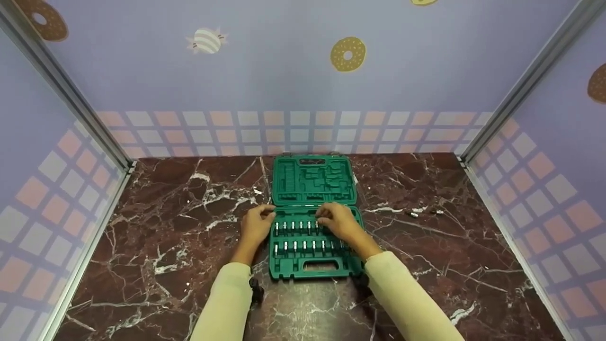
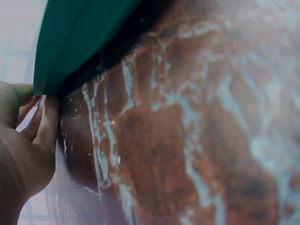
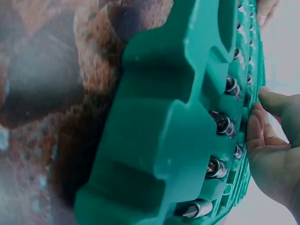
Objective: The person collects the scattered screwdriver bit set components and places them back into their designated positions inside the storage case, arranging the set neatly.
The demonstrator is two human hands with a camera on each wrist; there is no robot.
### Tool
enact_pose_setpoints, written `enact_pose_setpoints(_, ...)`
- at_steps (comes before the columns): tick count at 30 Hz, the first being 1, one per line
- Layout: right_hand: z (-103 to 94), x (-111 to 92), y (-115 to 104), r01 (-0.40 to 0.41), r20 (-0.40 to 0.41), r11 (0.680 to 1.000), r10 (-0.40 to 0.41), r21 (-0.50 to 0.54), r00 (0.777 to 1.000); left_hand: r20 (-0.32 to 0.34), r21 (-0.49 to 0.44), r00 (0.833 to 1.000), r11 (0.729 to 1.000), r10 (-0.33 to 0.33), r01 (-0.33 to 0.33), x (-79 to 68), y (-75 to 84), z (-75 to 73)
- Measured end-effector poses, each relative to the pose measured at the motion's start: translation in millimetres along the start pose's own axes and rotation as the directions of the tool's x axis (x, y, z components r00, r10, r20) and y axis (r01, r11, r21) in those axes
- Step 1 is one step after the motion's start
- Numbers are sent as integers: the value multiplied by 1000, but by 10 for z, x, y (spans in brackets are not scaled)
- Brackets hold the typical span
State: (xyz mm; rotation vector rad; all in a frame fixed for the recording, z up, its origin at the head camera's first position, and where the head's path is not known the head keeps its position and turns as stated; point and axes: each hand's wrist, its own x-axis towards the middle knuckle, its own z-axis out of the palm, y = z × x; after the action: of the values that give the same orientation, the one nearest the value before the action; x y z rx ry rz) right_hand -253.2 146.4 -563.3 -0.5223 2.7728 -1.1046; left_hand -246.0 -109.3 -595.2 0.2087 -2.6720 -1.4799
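Note:
A green tool case point(image 1: 272, 265) lies unfolded on the table, its lid point(image 1: 312, 161) laid back toward the wall. Two rows of small silver bit sockets point(image 1: 304, 246) stand in its slots. At the upper row's right end, the right hand point(image 1: 338, 220) pinches a bit socket point(image 1: 317, 224) between thumb and fingertips; the fingers mostly hide it. In the right wrist view, that hand point(image 3: 279, 136) is over the case beyond the near row. The left hand point(image 1: 257, 225) rests its fingertips and thumb against the case's left edge, touching the green side point(image 2: 79, 42) in the left wrist view.
Loose small metal pieces point(image 1: 414, 214) lie on the dark marbled table point(image 1: 189, 265) to the right of the case. Patterned walls point(image 1: 303, 85) enclose the back and both sides. A handle cutout point(image 1: 320, 265) sits in the case's front edge.

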Motion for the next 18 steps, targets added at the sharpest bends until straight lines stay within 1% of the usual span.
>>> enact_pose_setpoints(8, -114, -153, 68, 38, -60, 997, -34, 63, 998, 3, -18, 1000, 1000, 4, -4, -12, 14, 10)
enact_pose_setpoints(14, -254, -263, 141, 50, -108, 988, -34, 144, 994, -3, -7, 1000, 1000, 1, -1, -24, 8, 2)
enact_pose_setpoints(18, -344, -348, 200, 58, -141, 980, -31, 192, 990, -3, -17, 1000, 1000, 2, -2, -29, 7, -5)
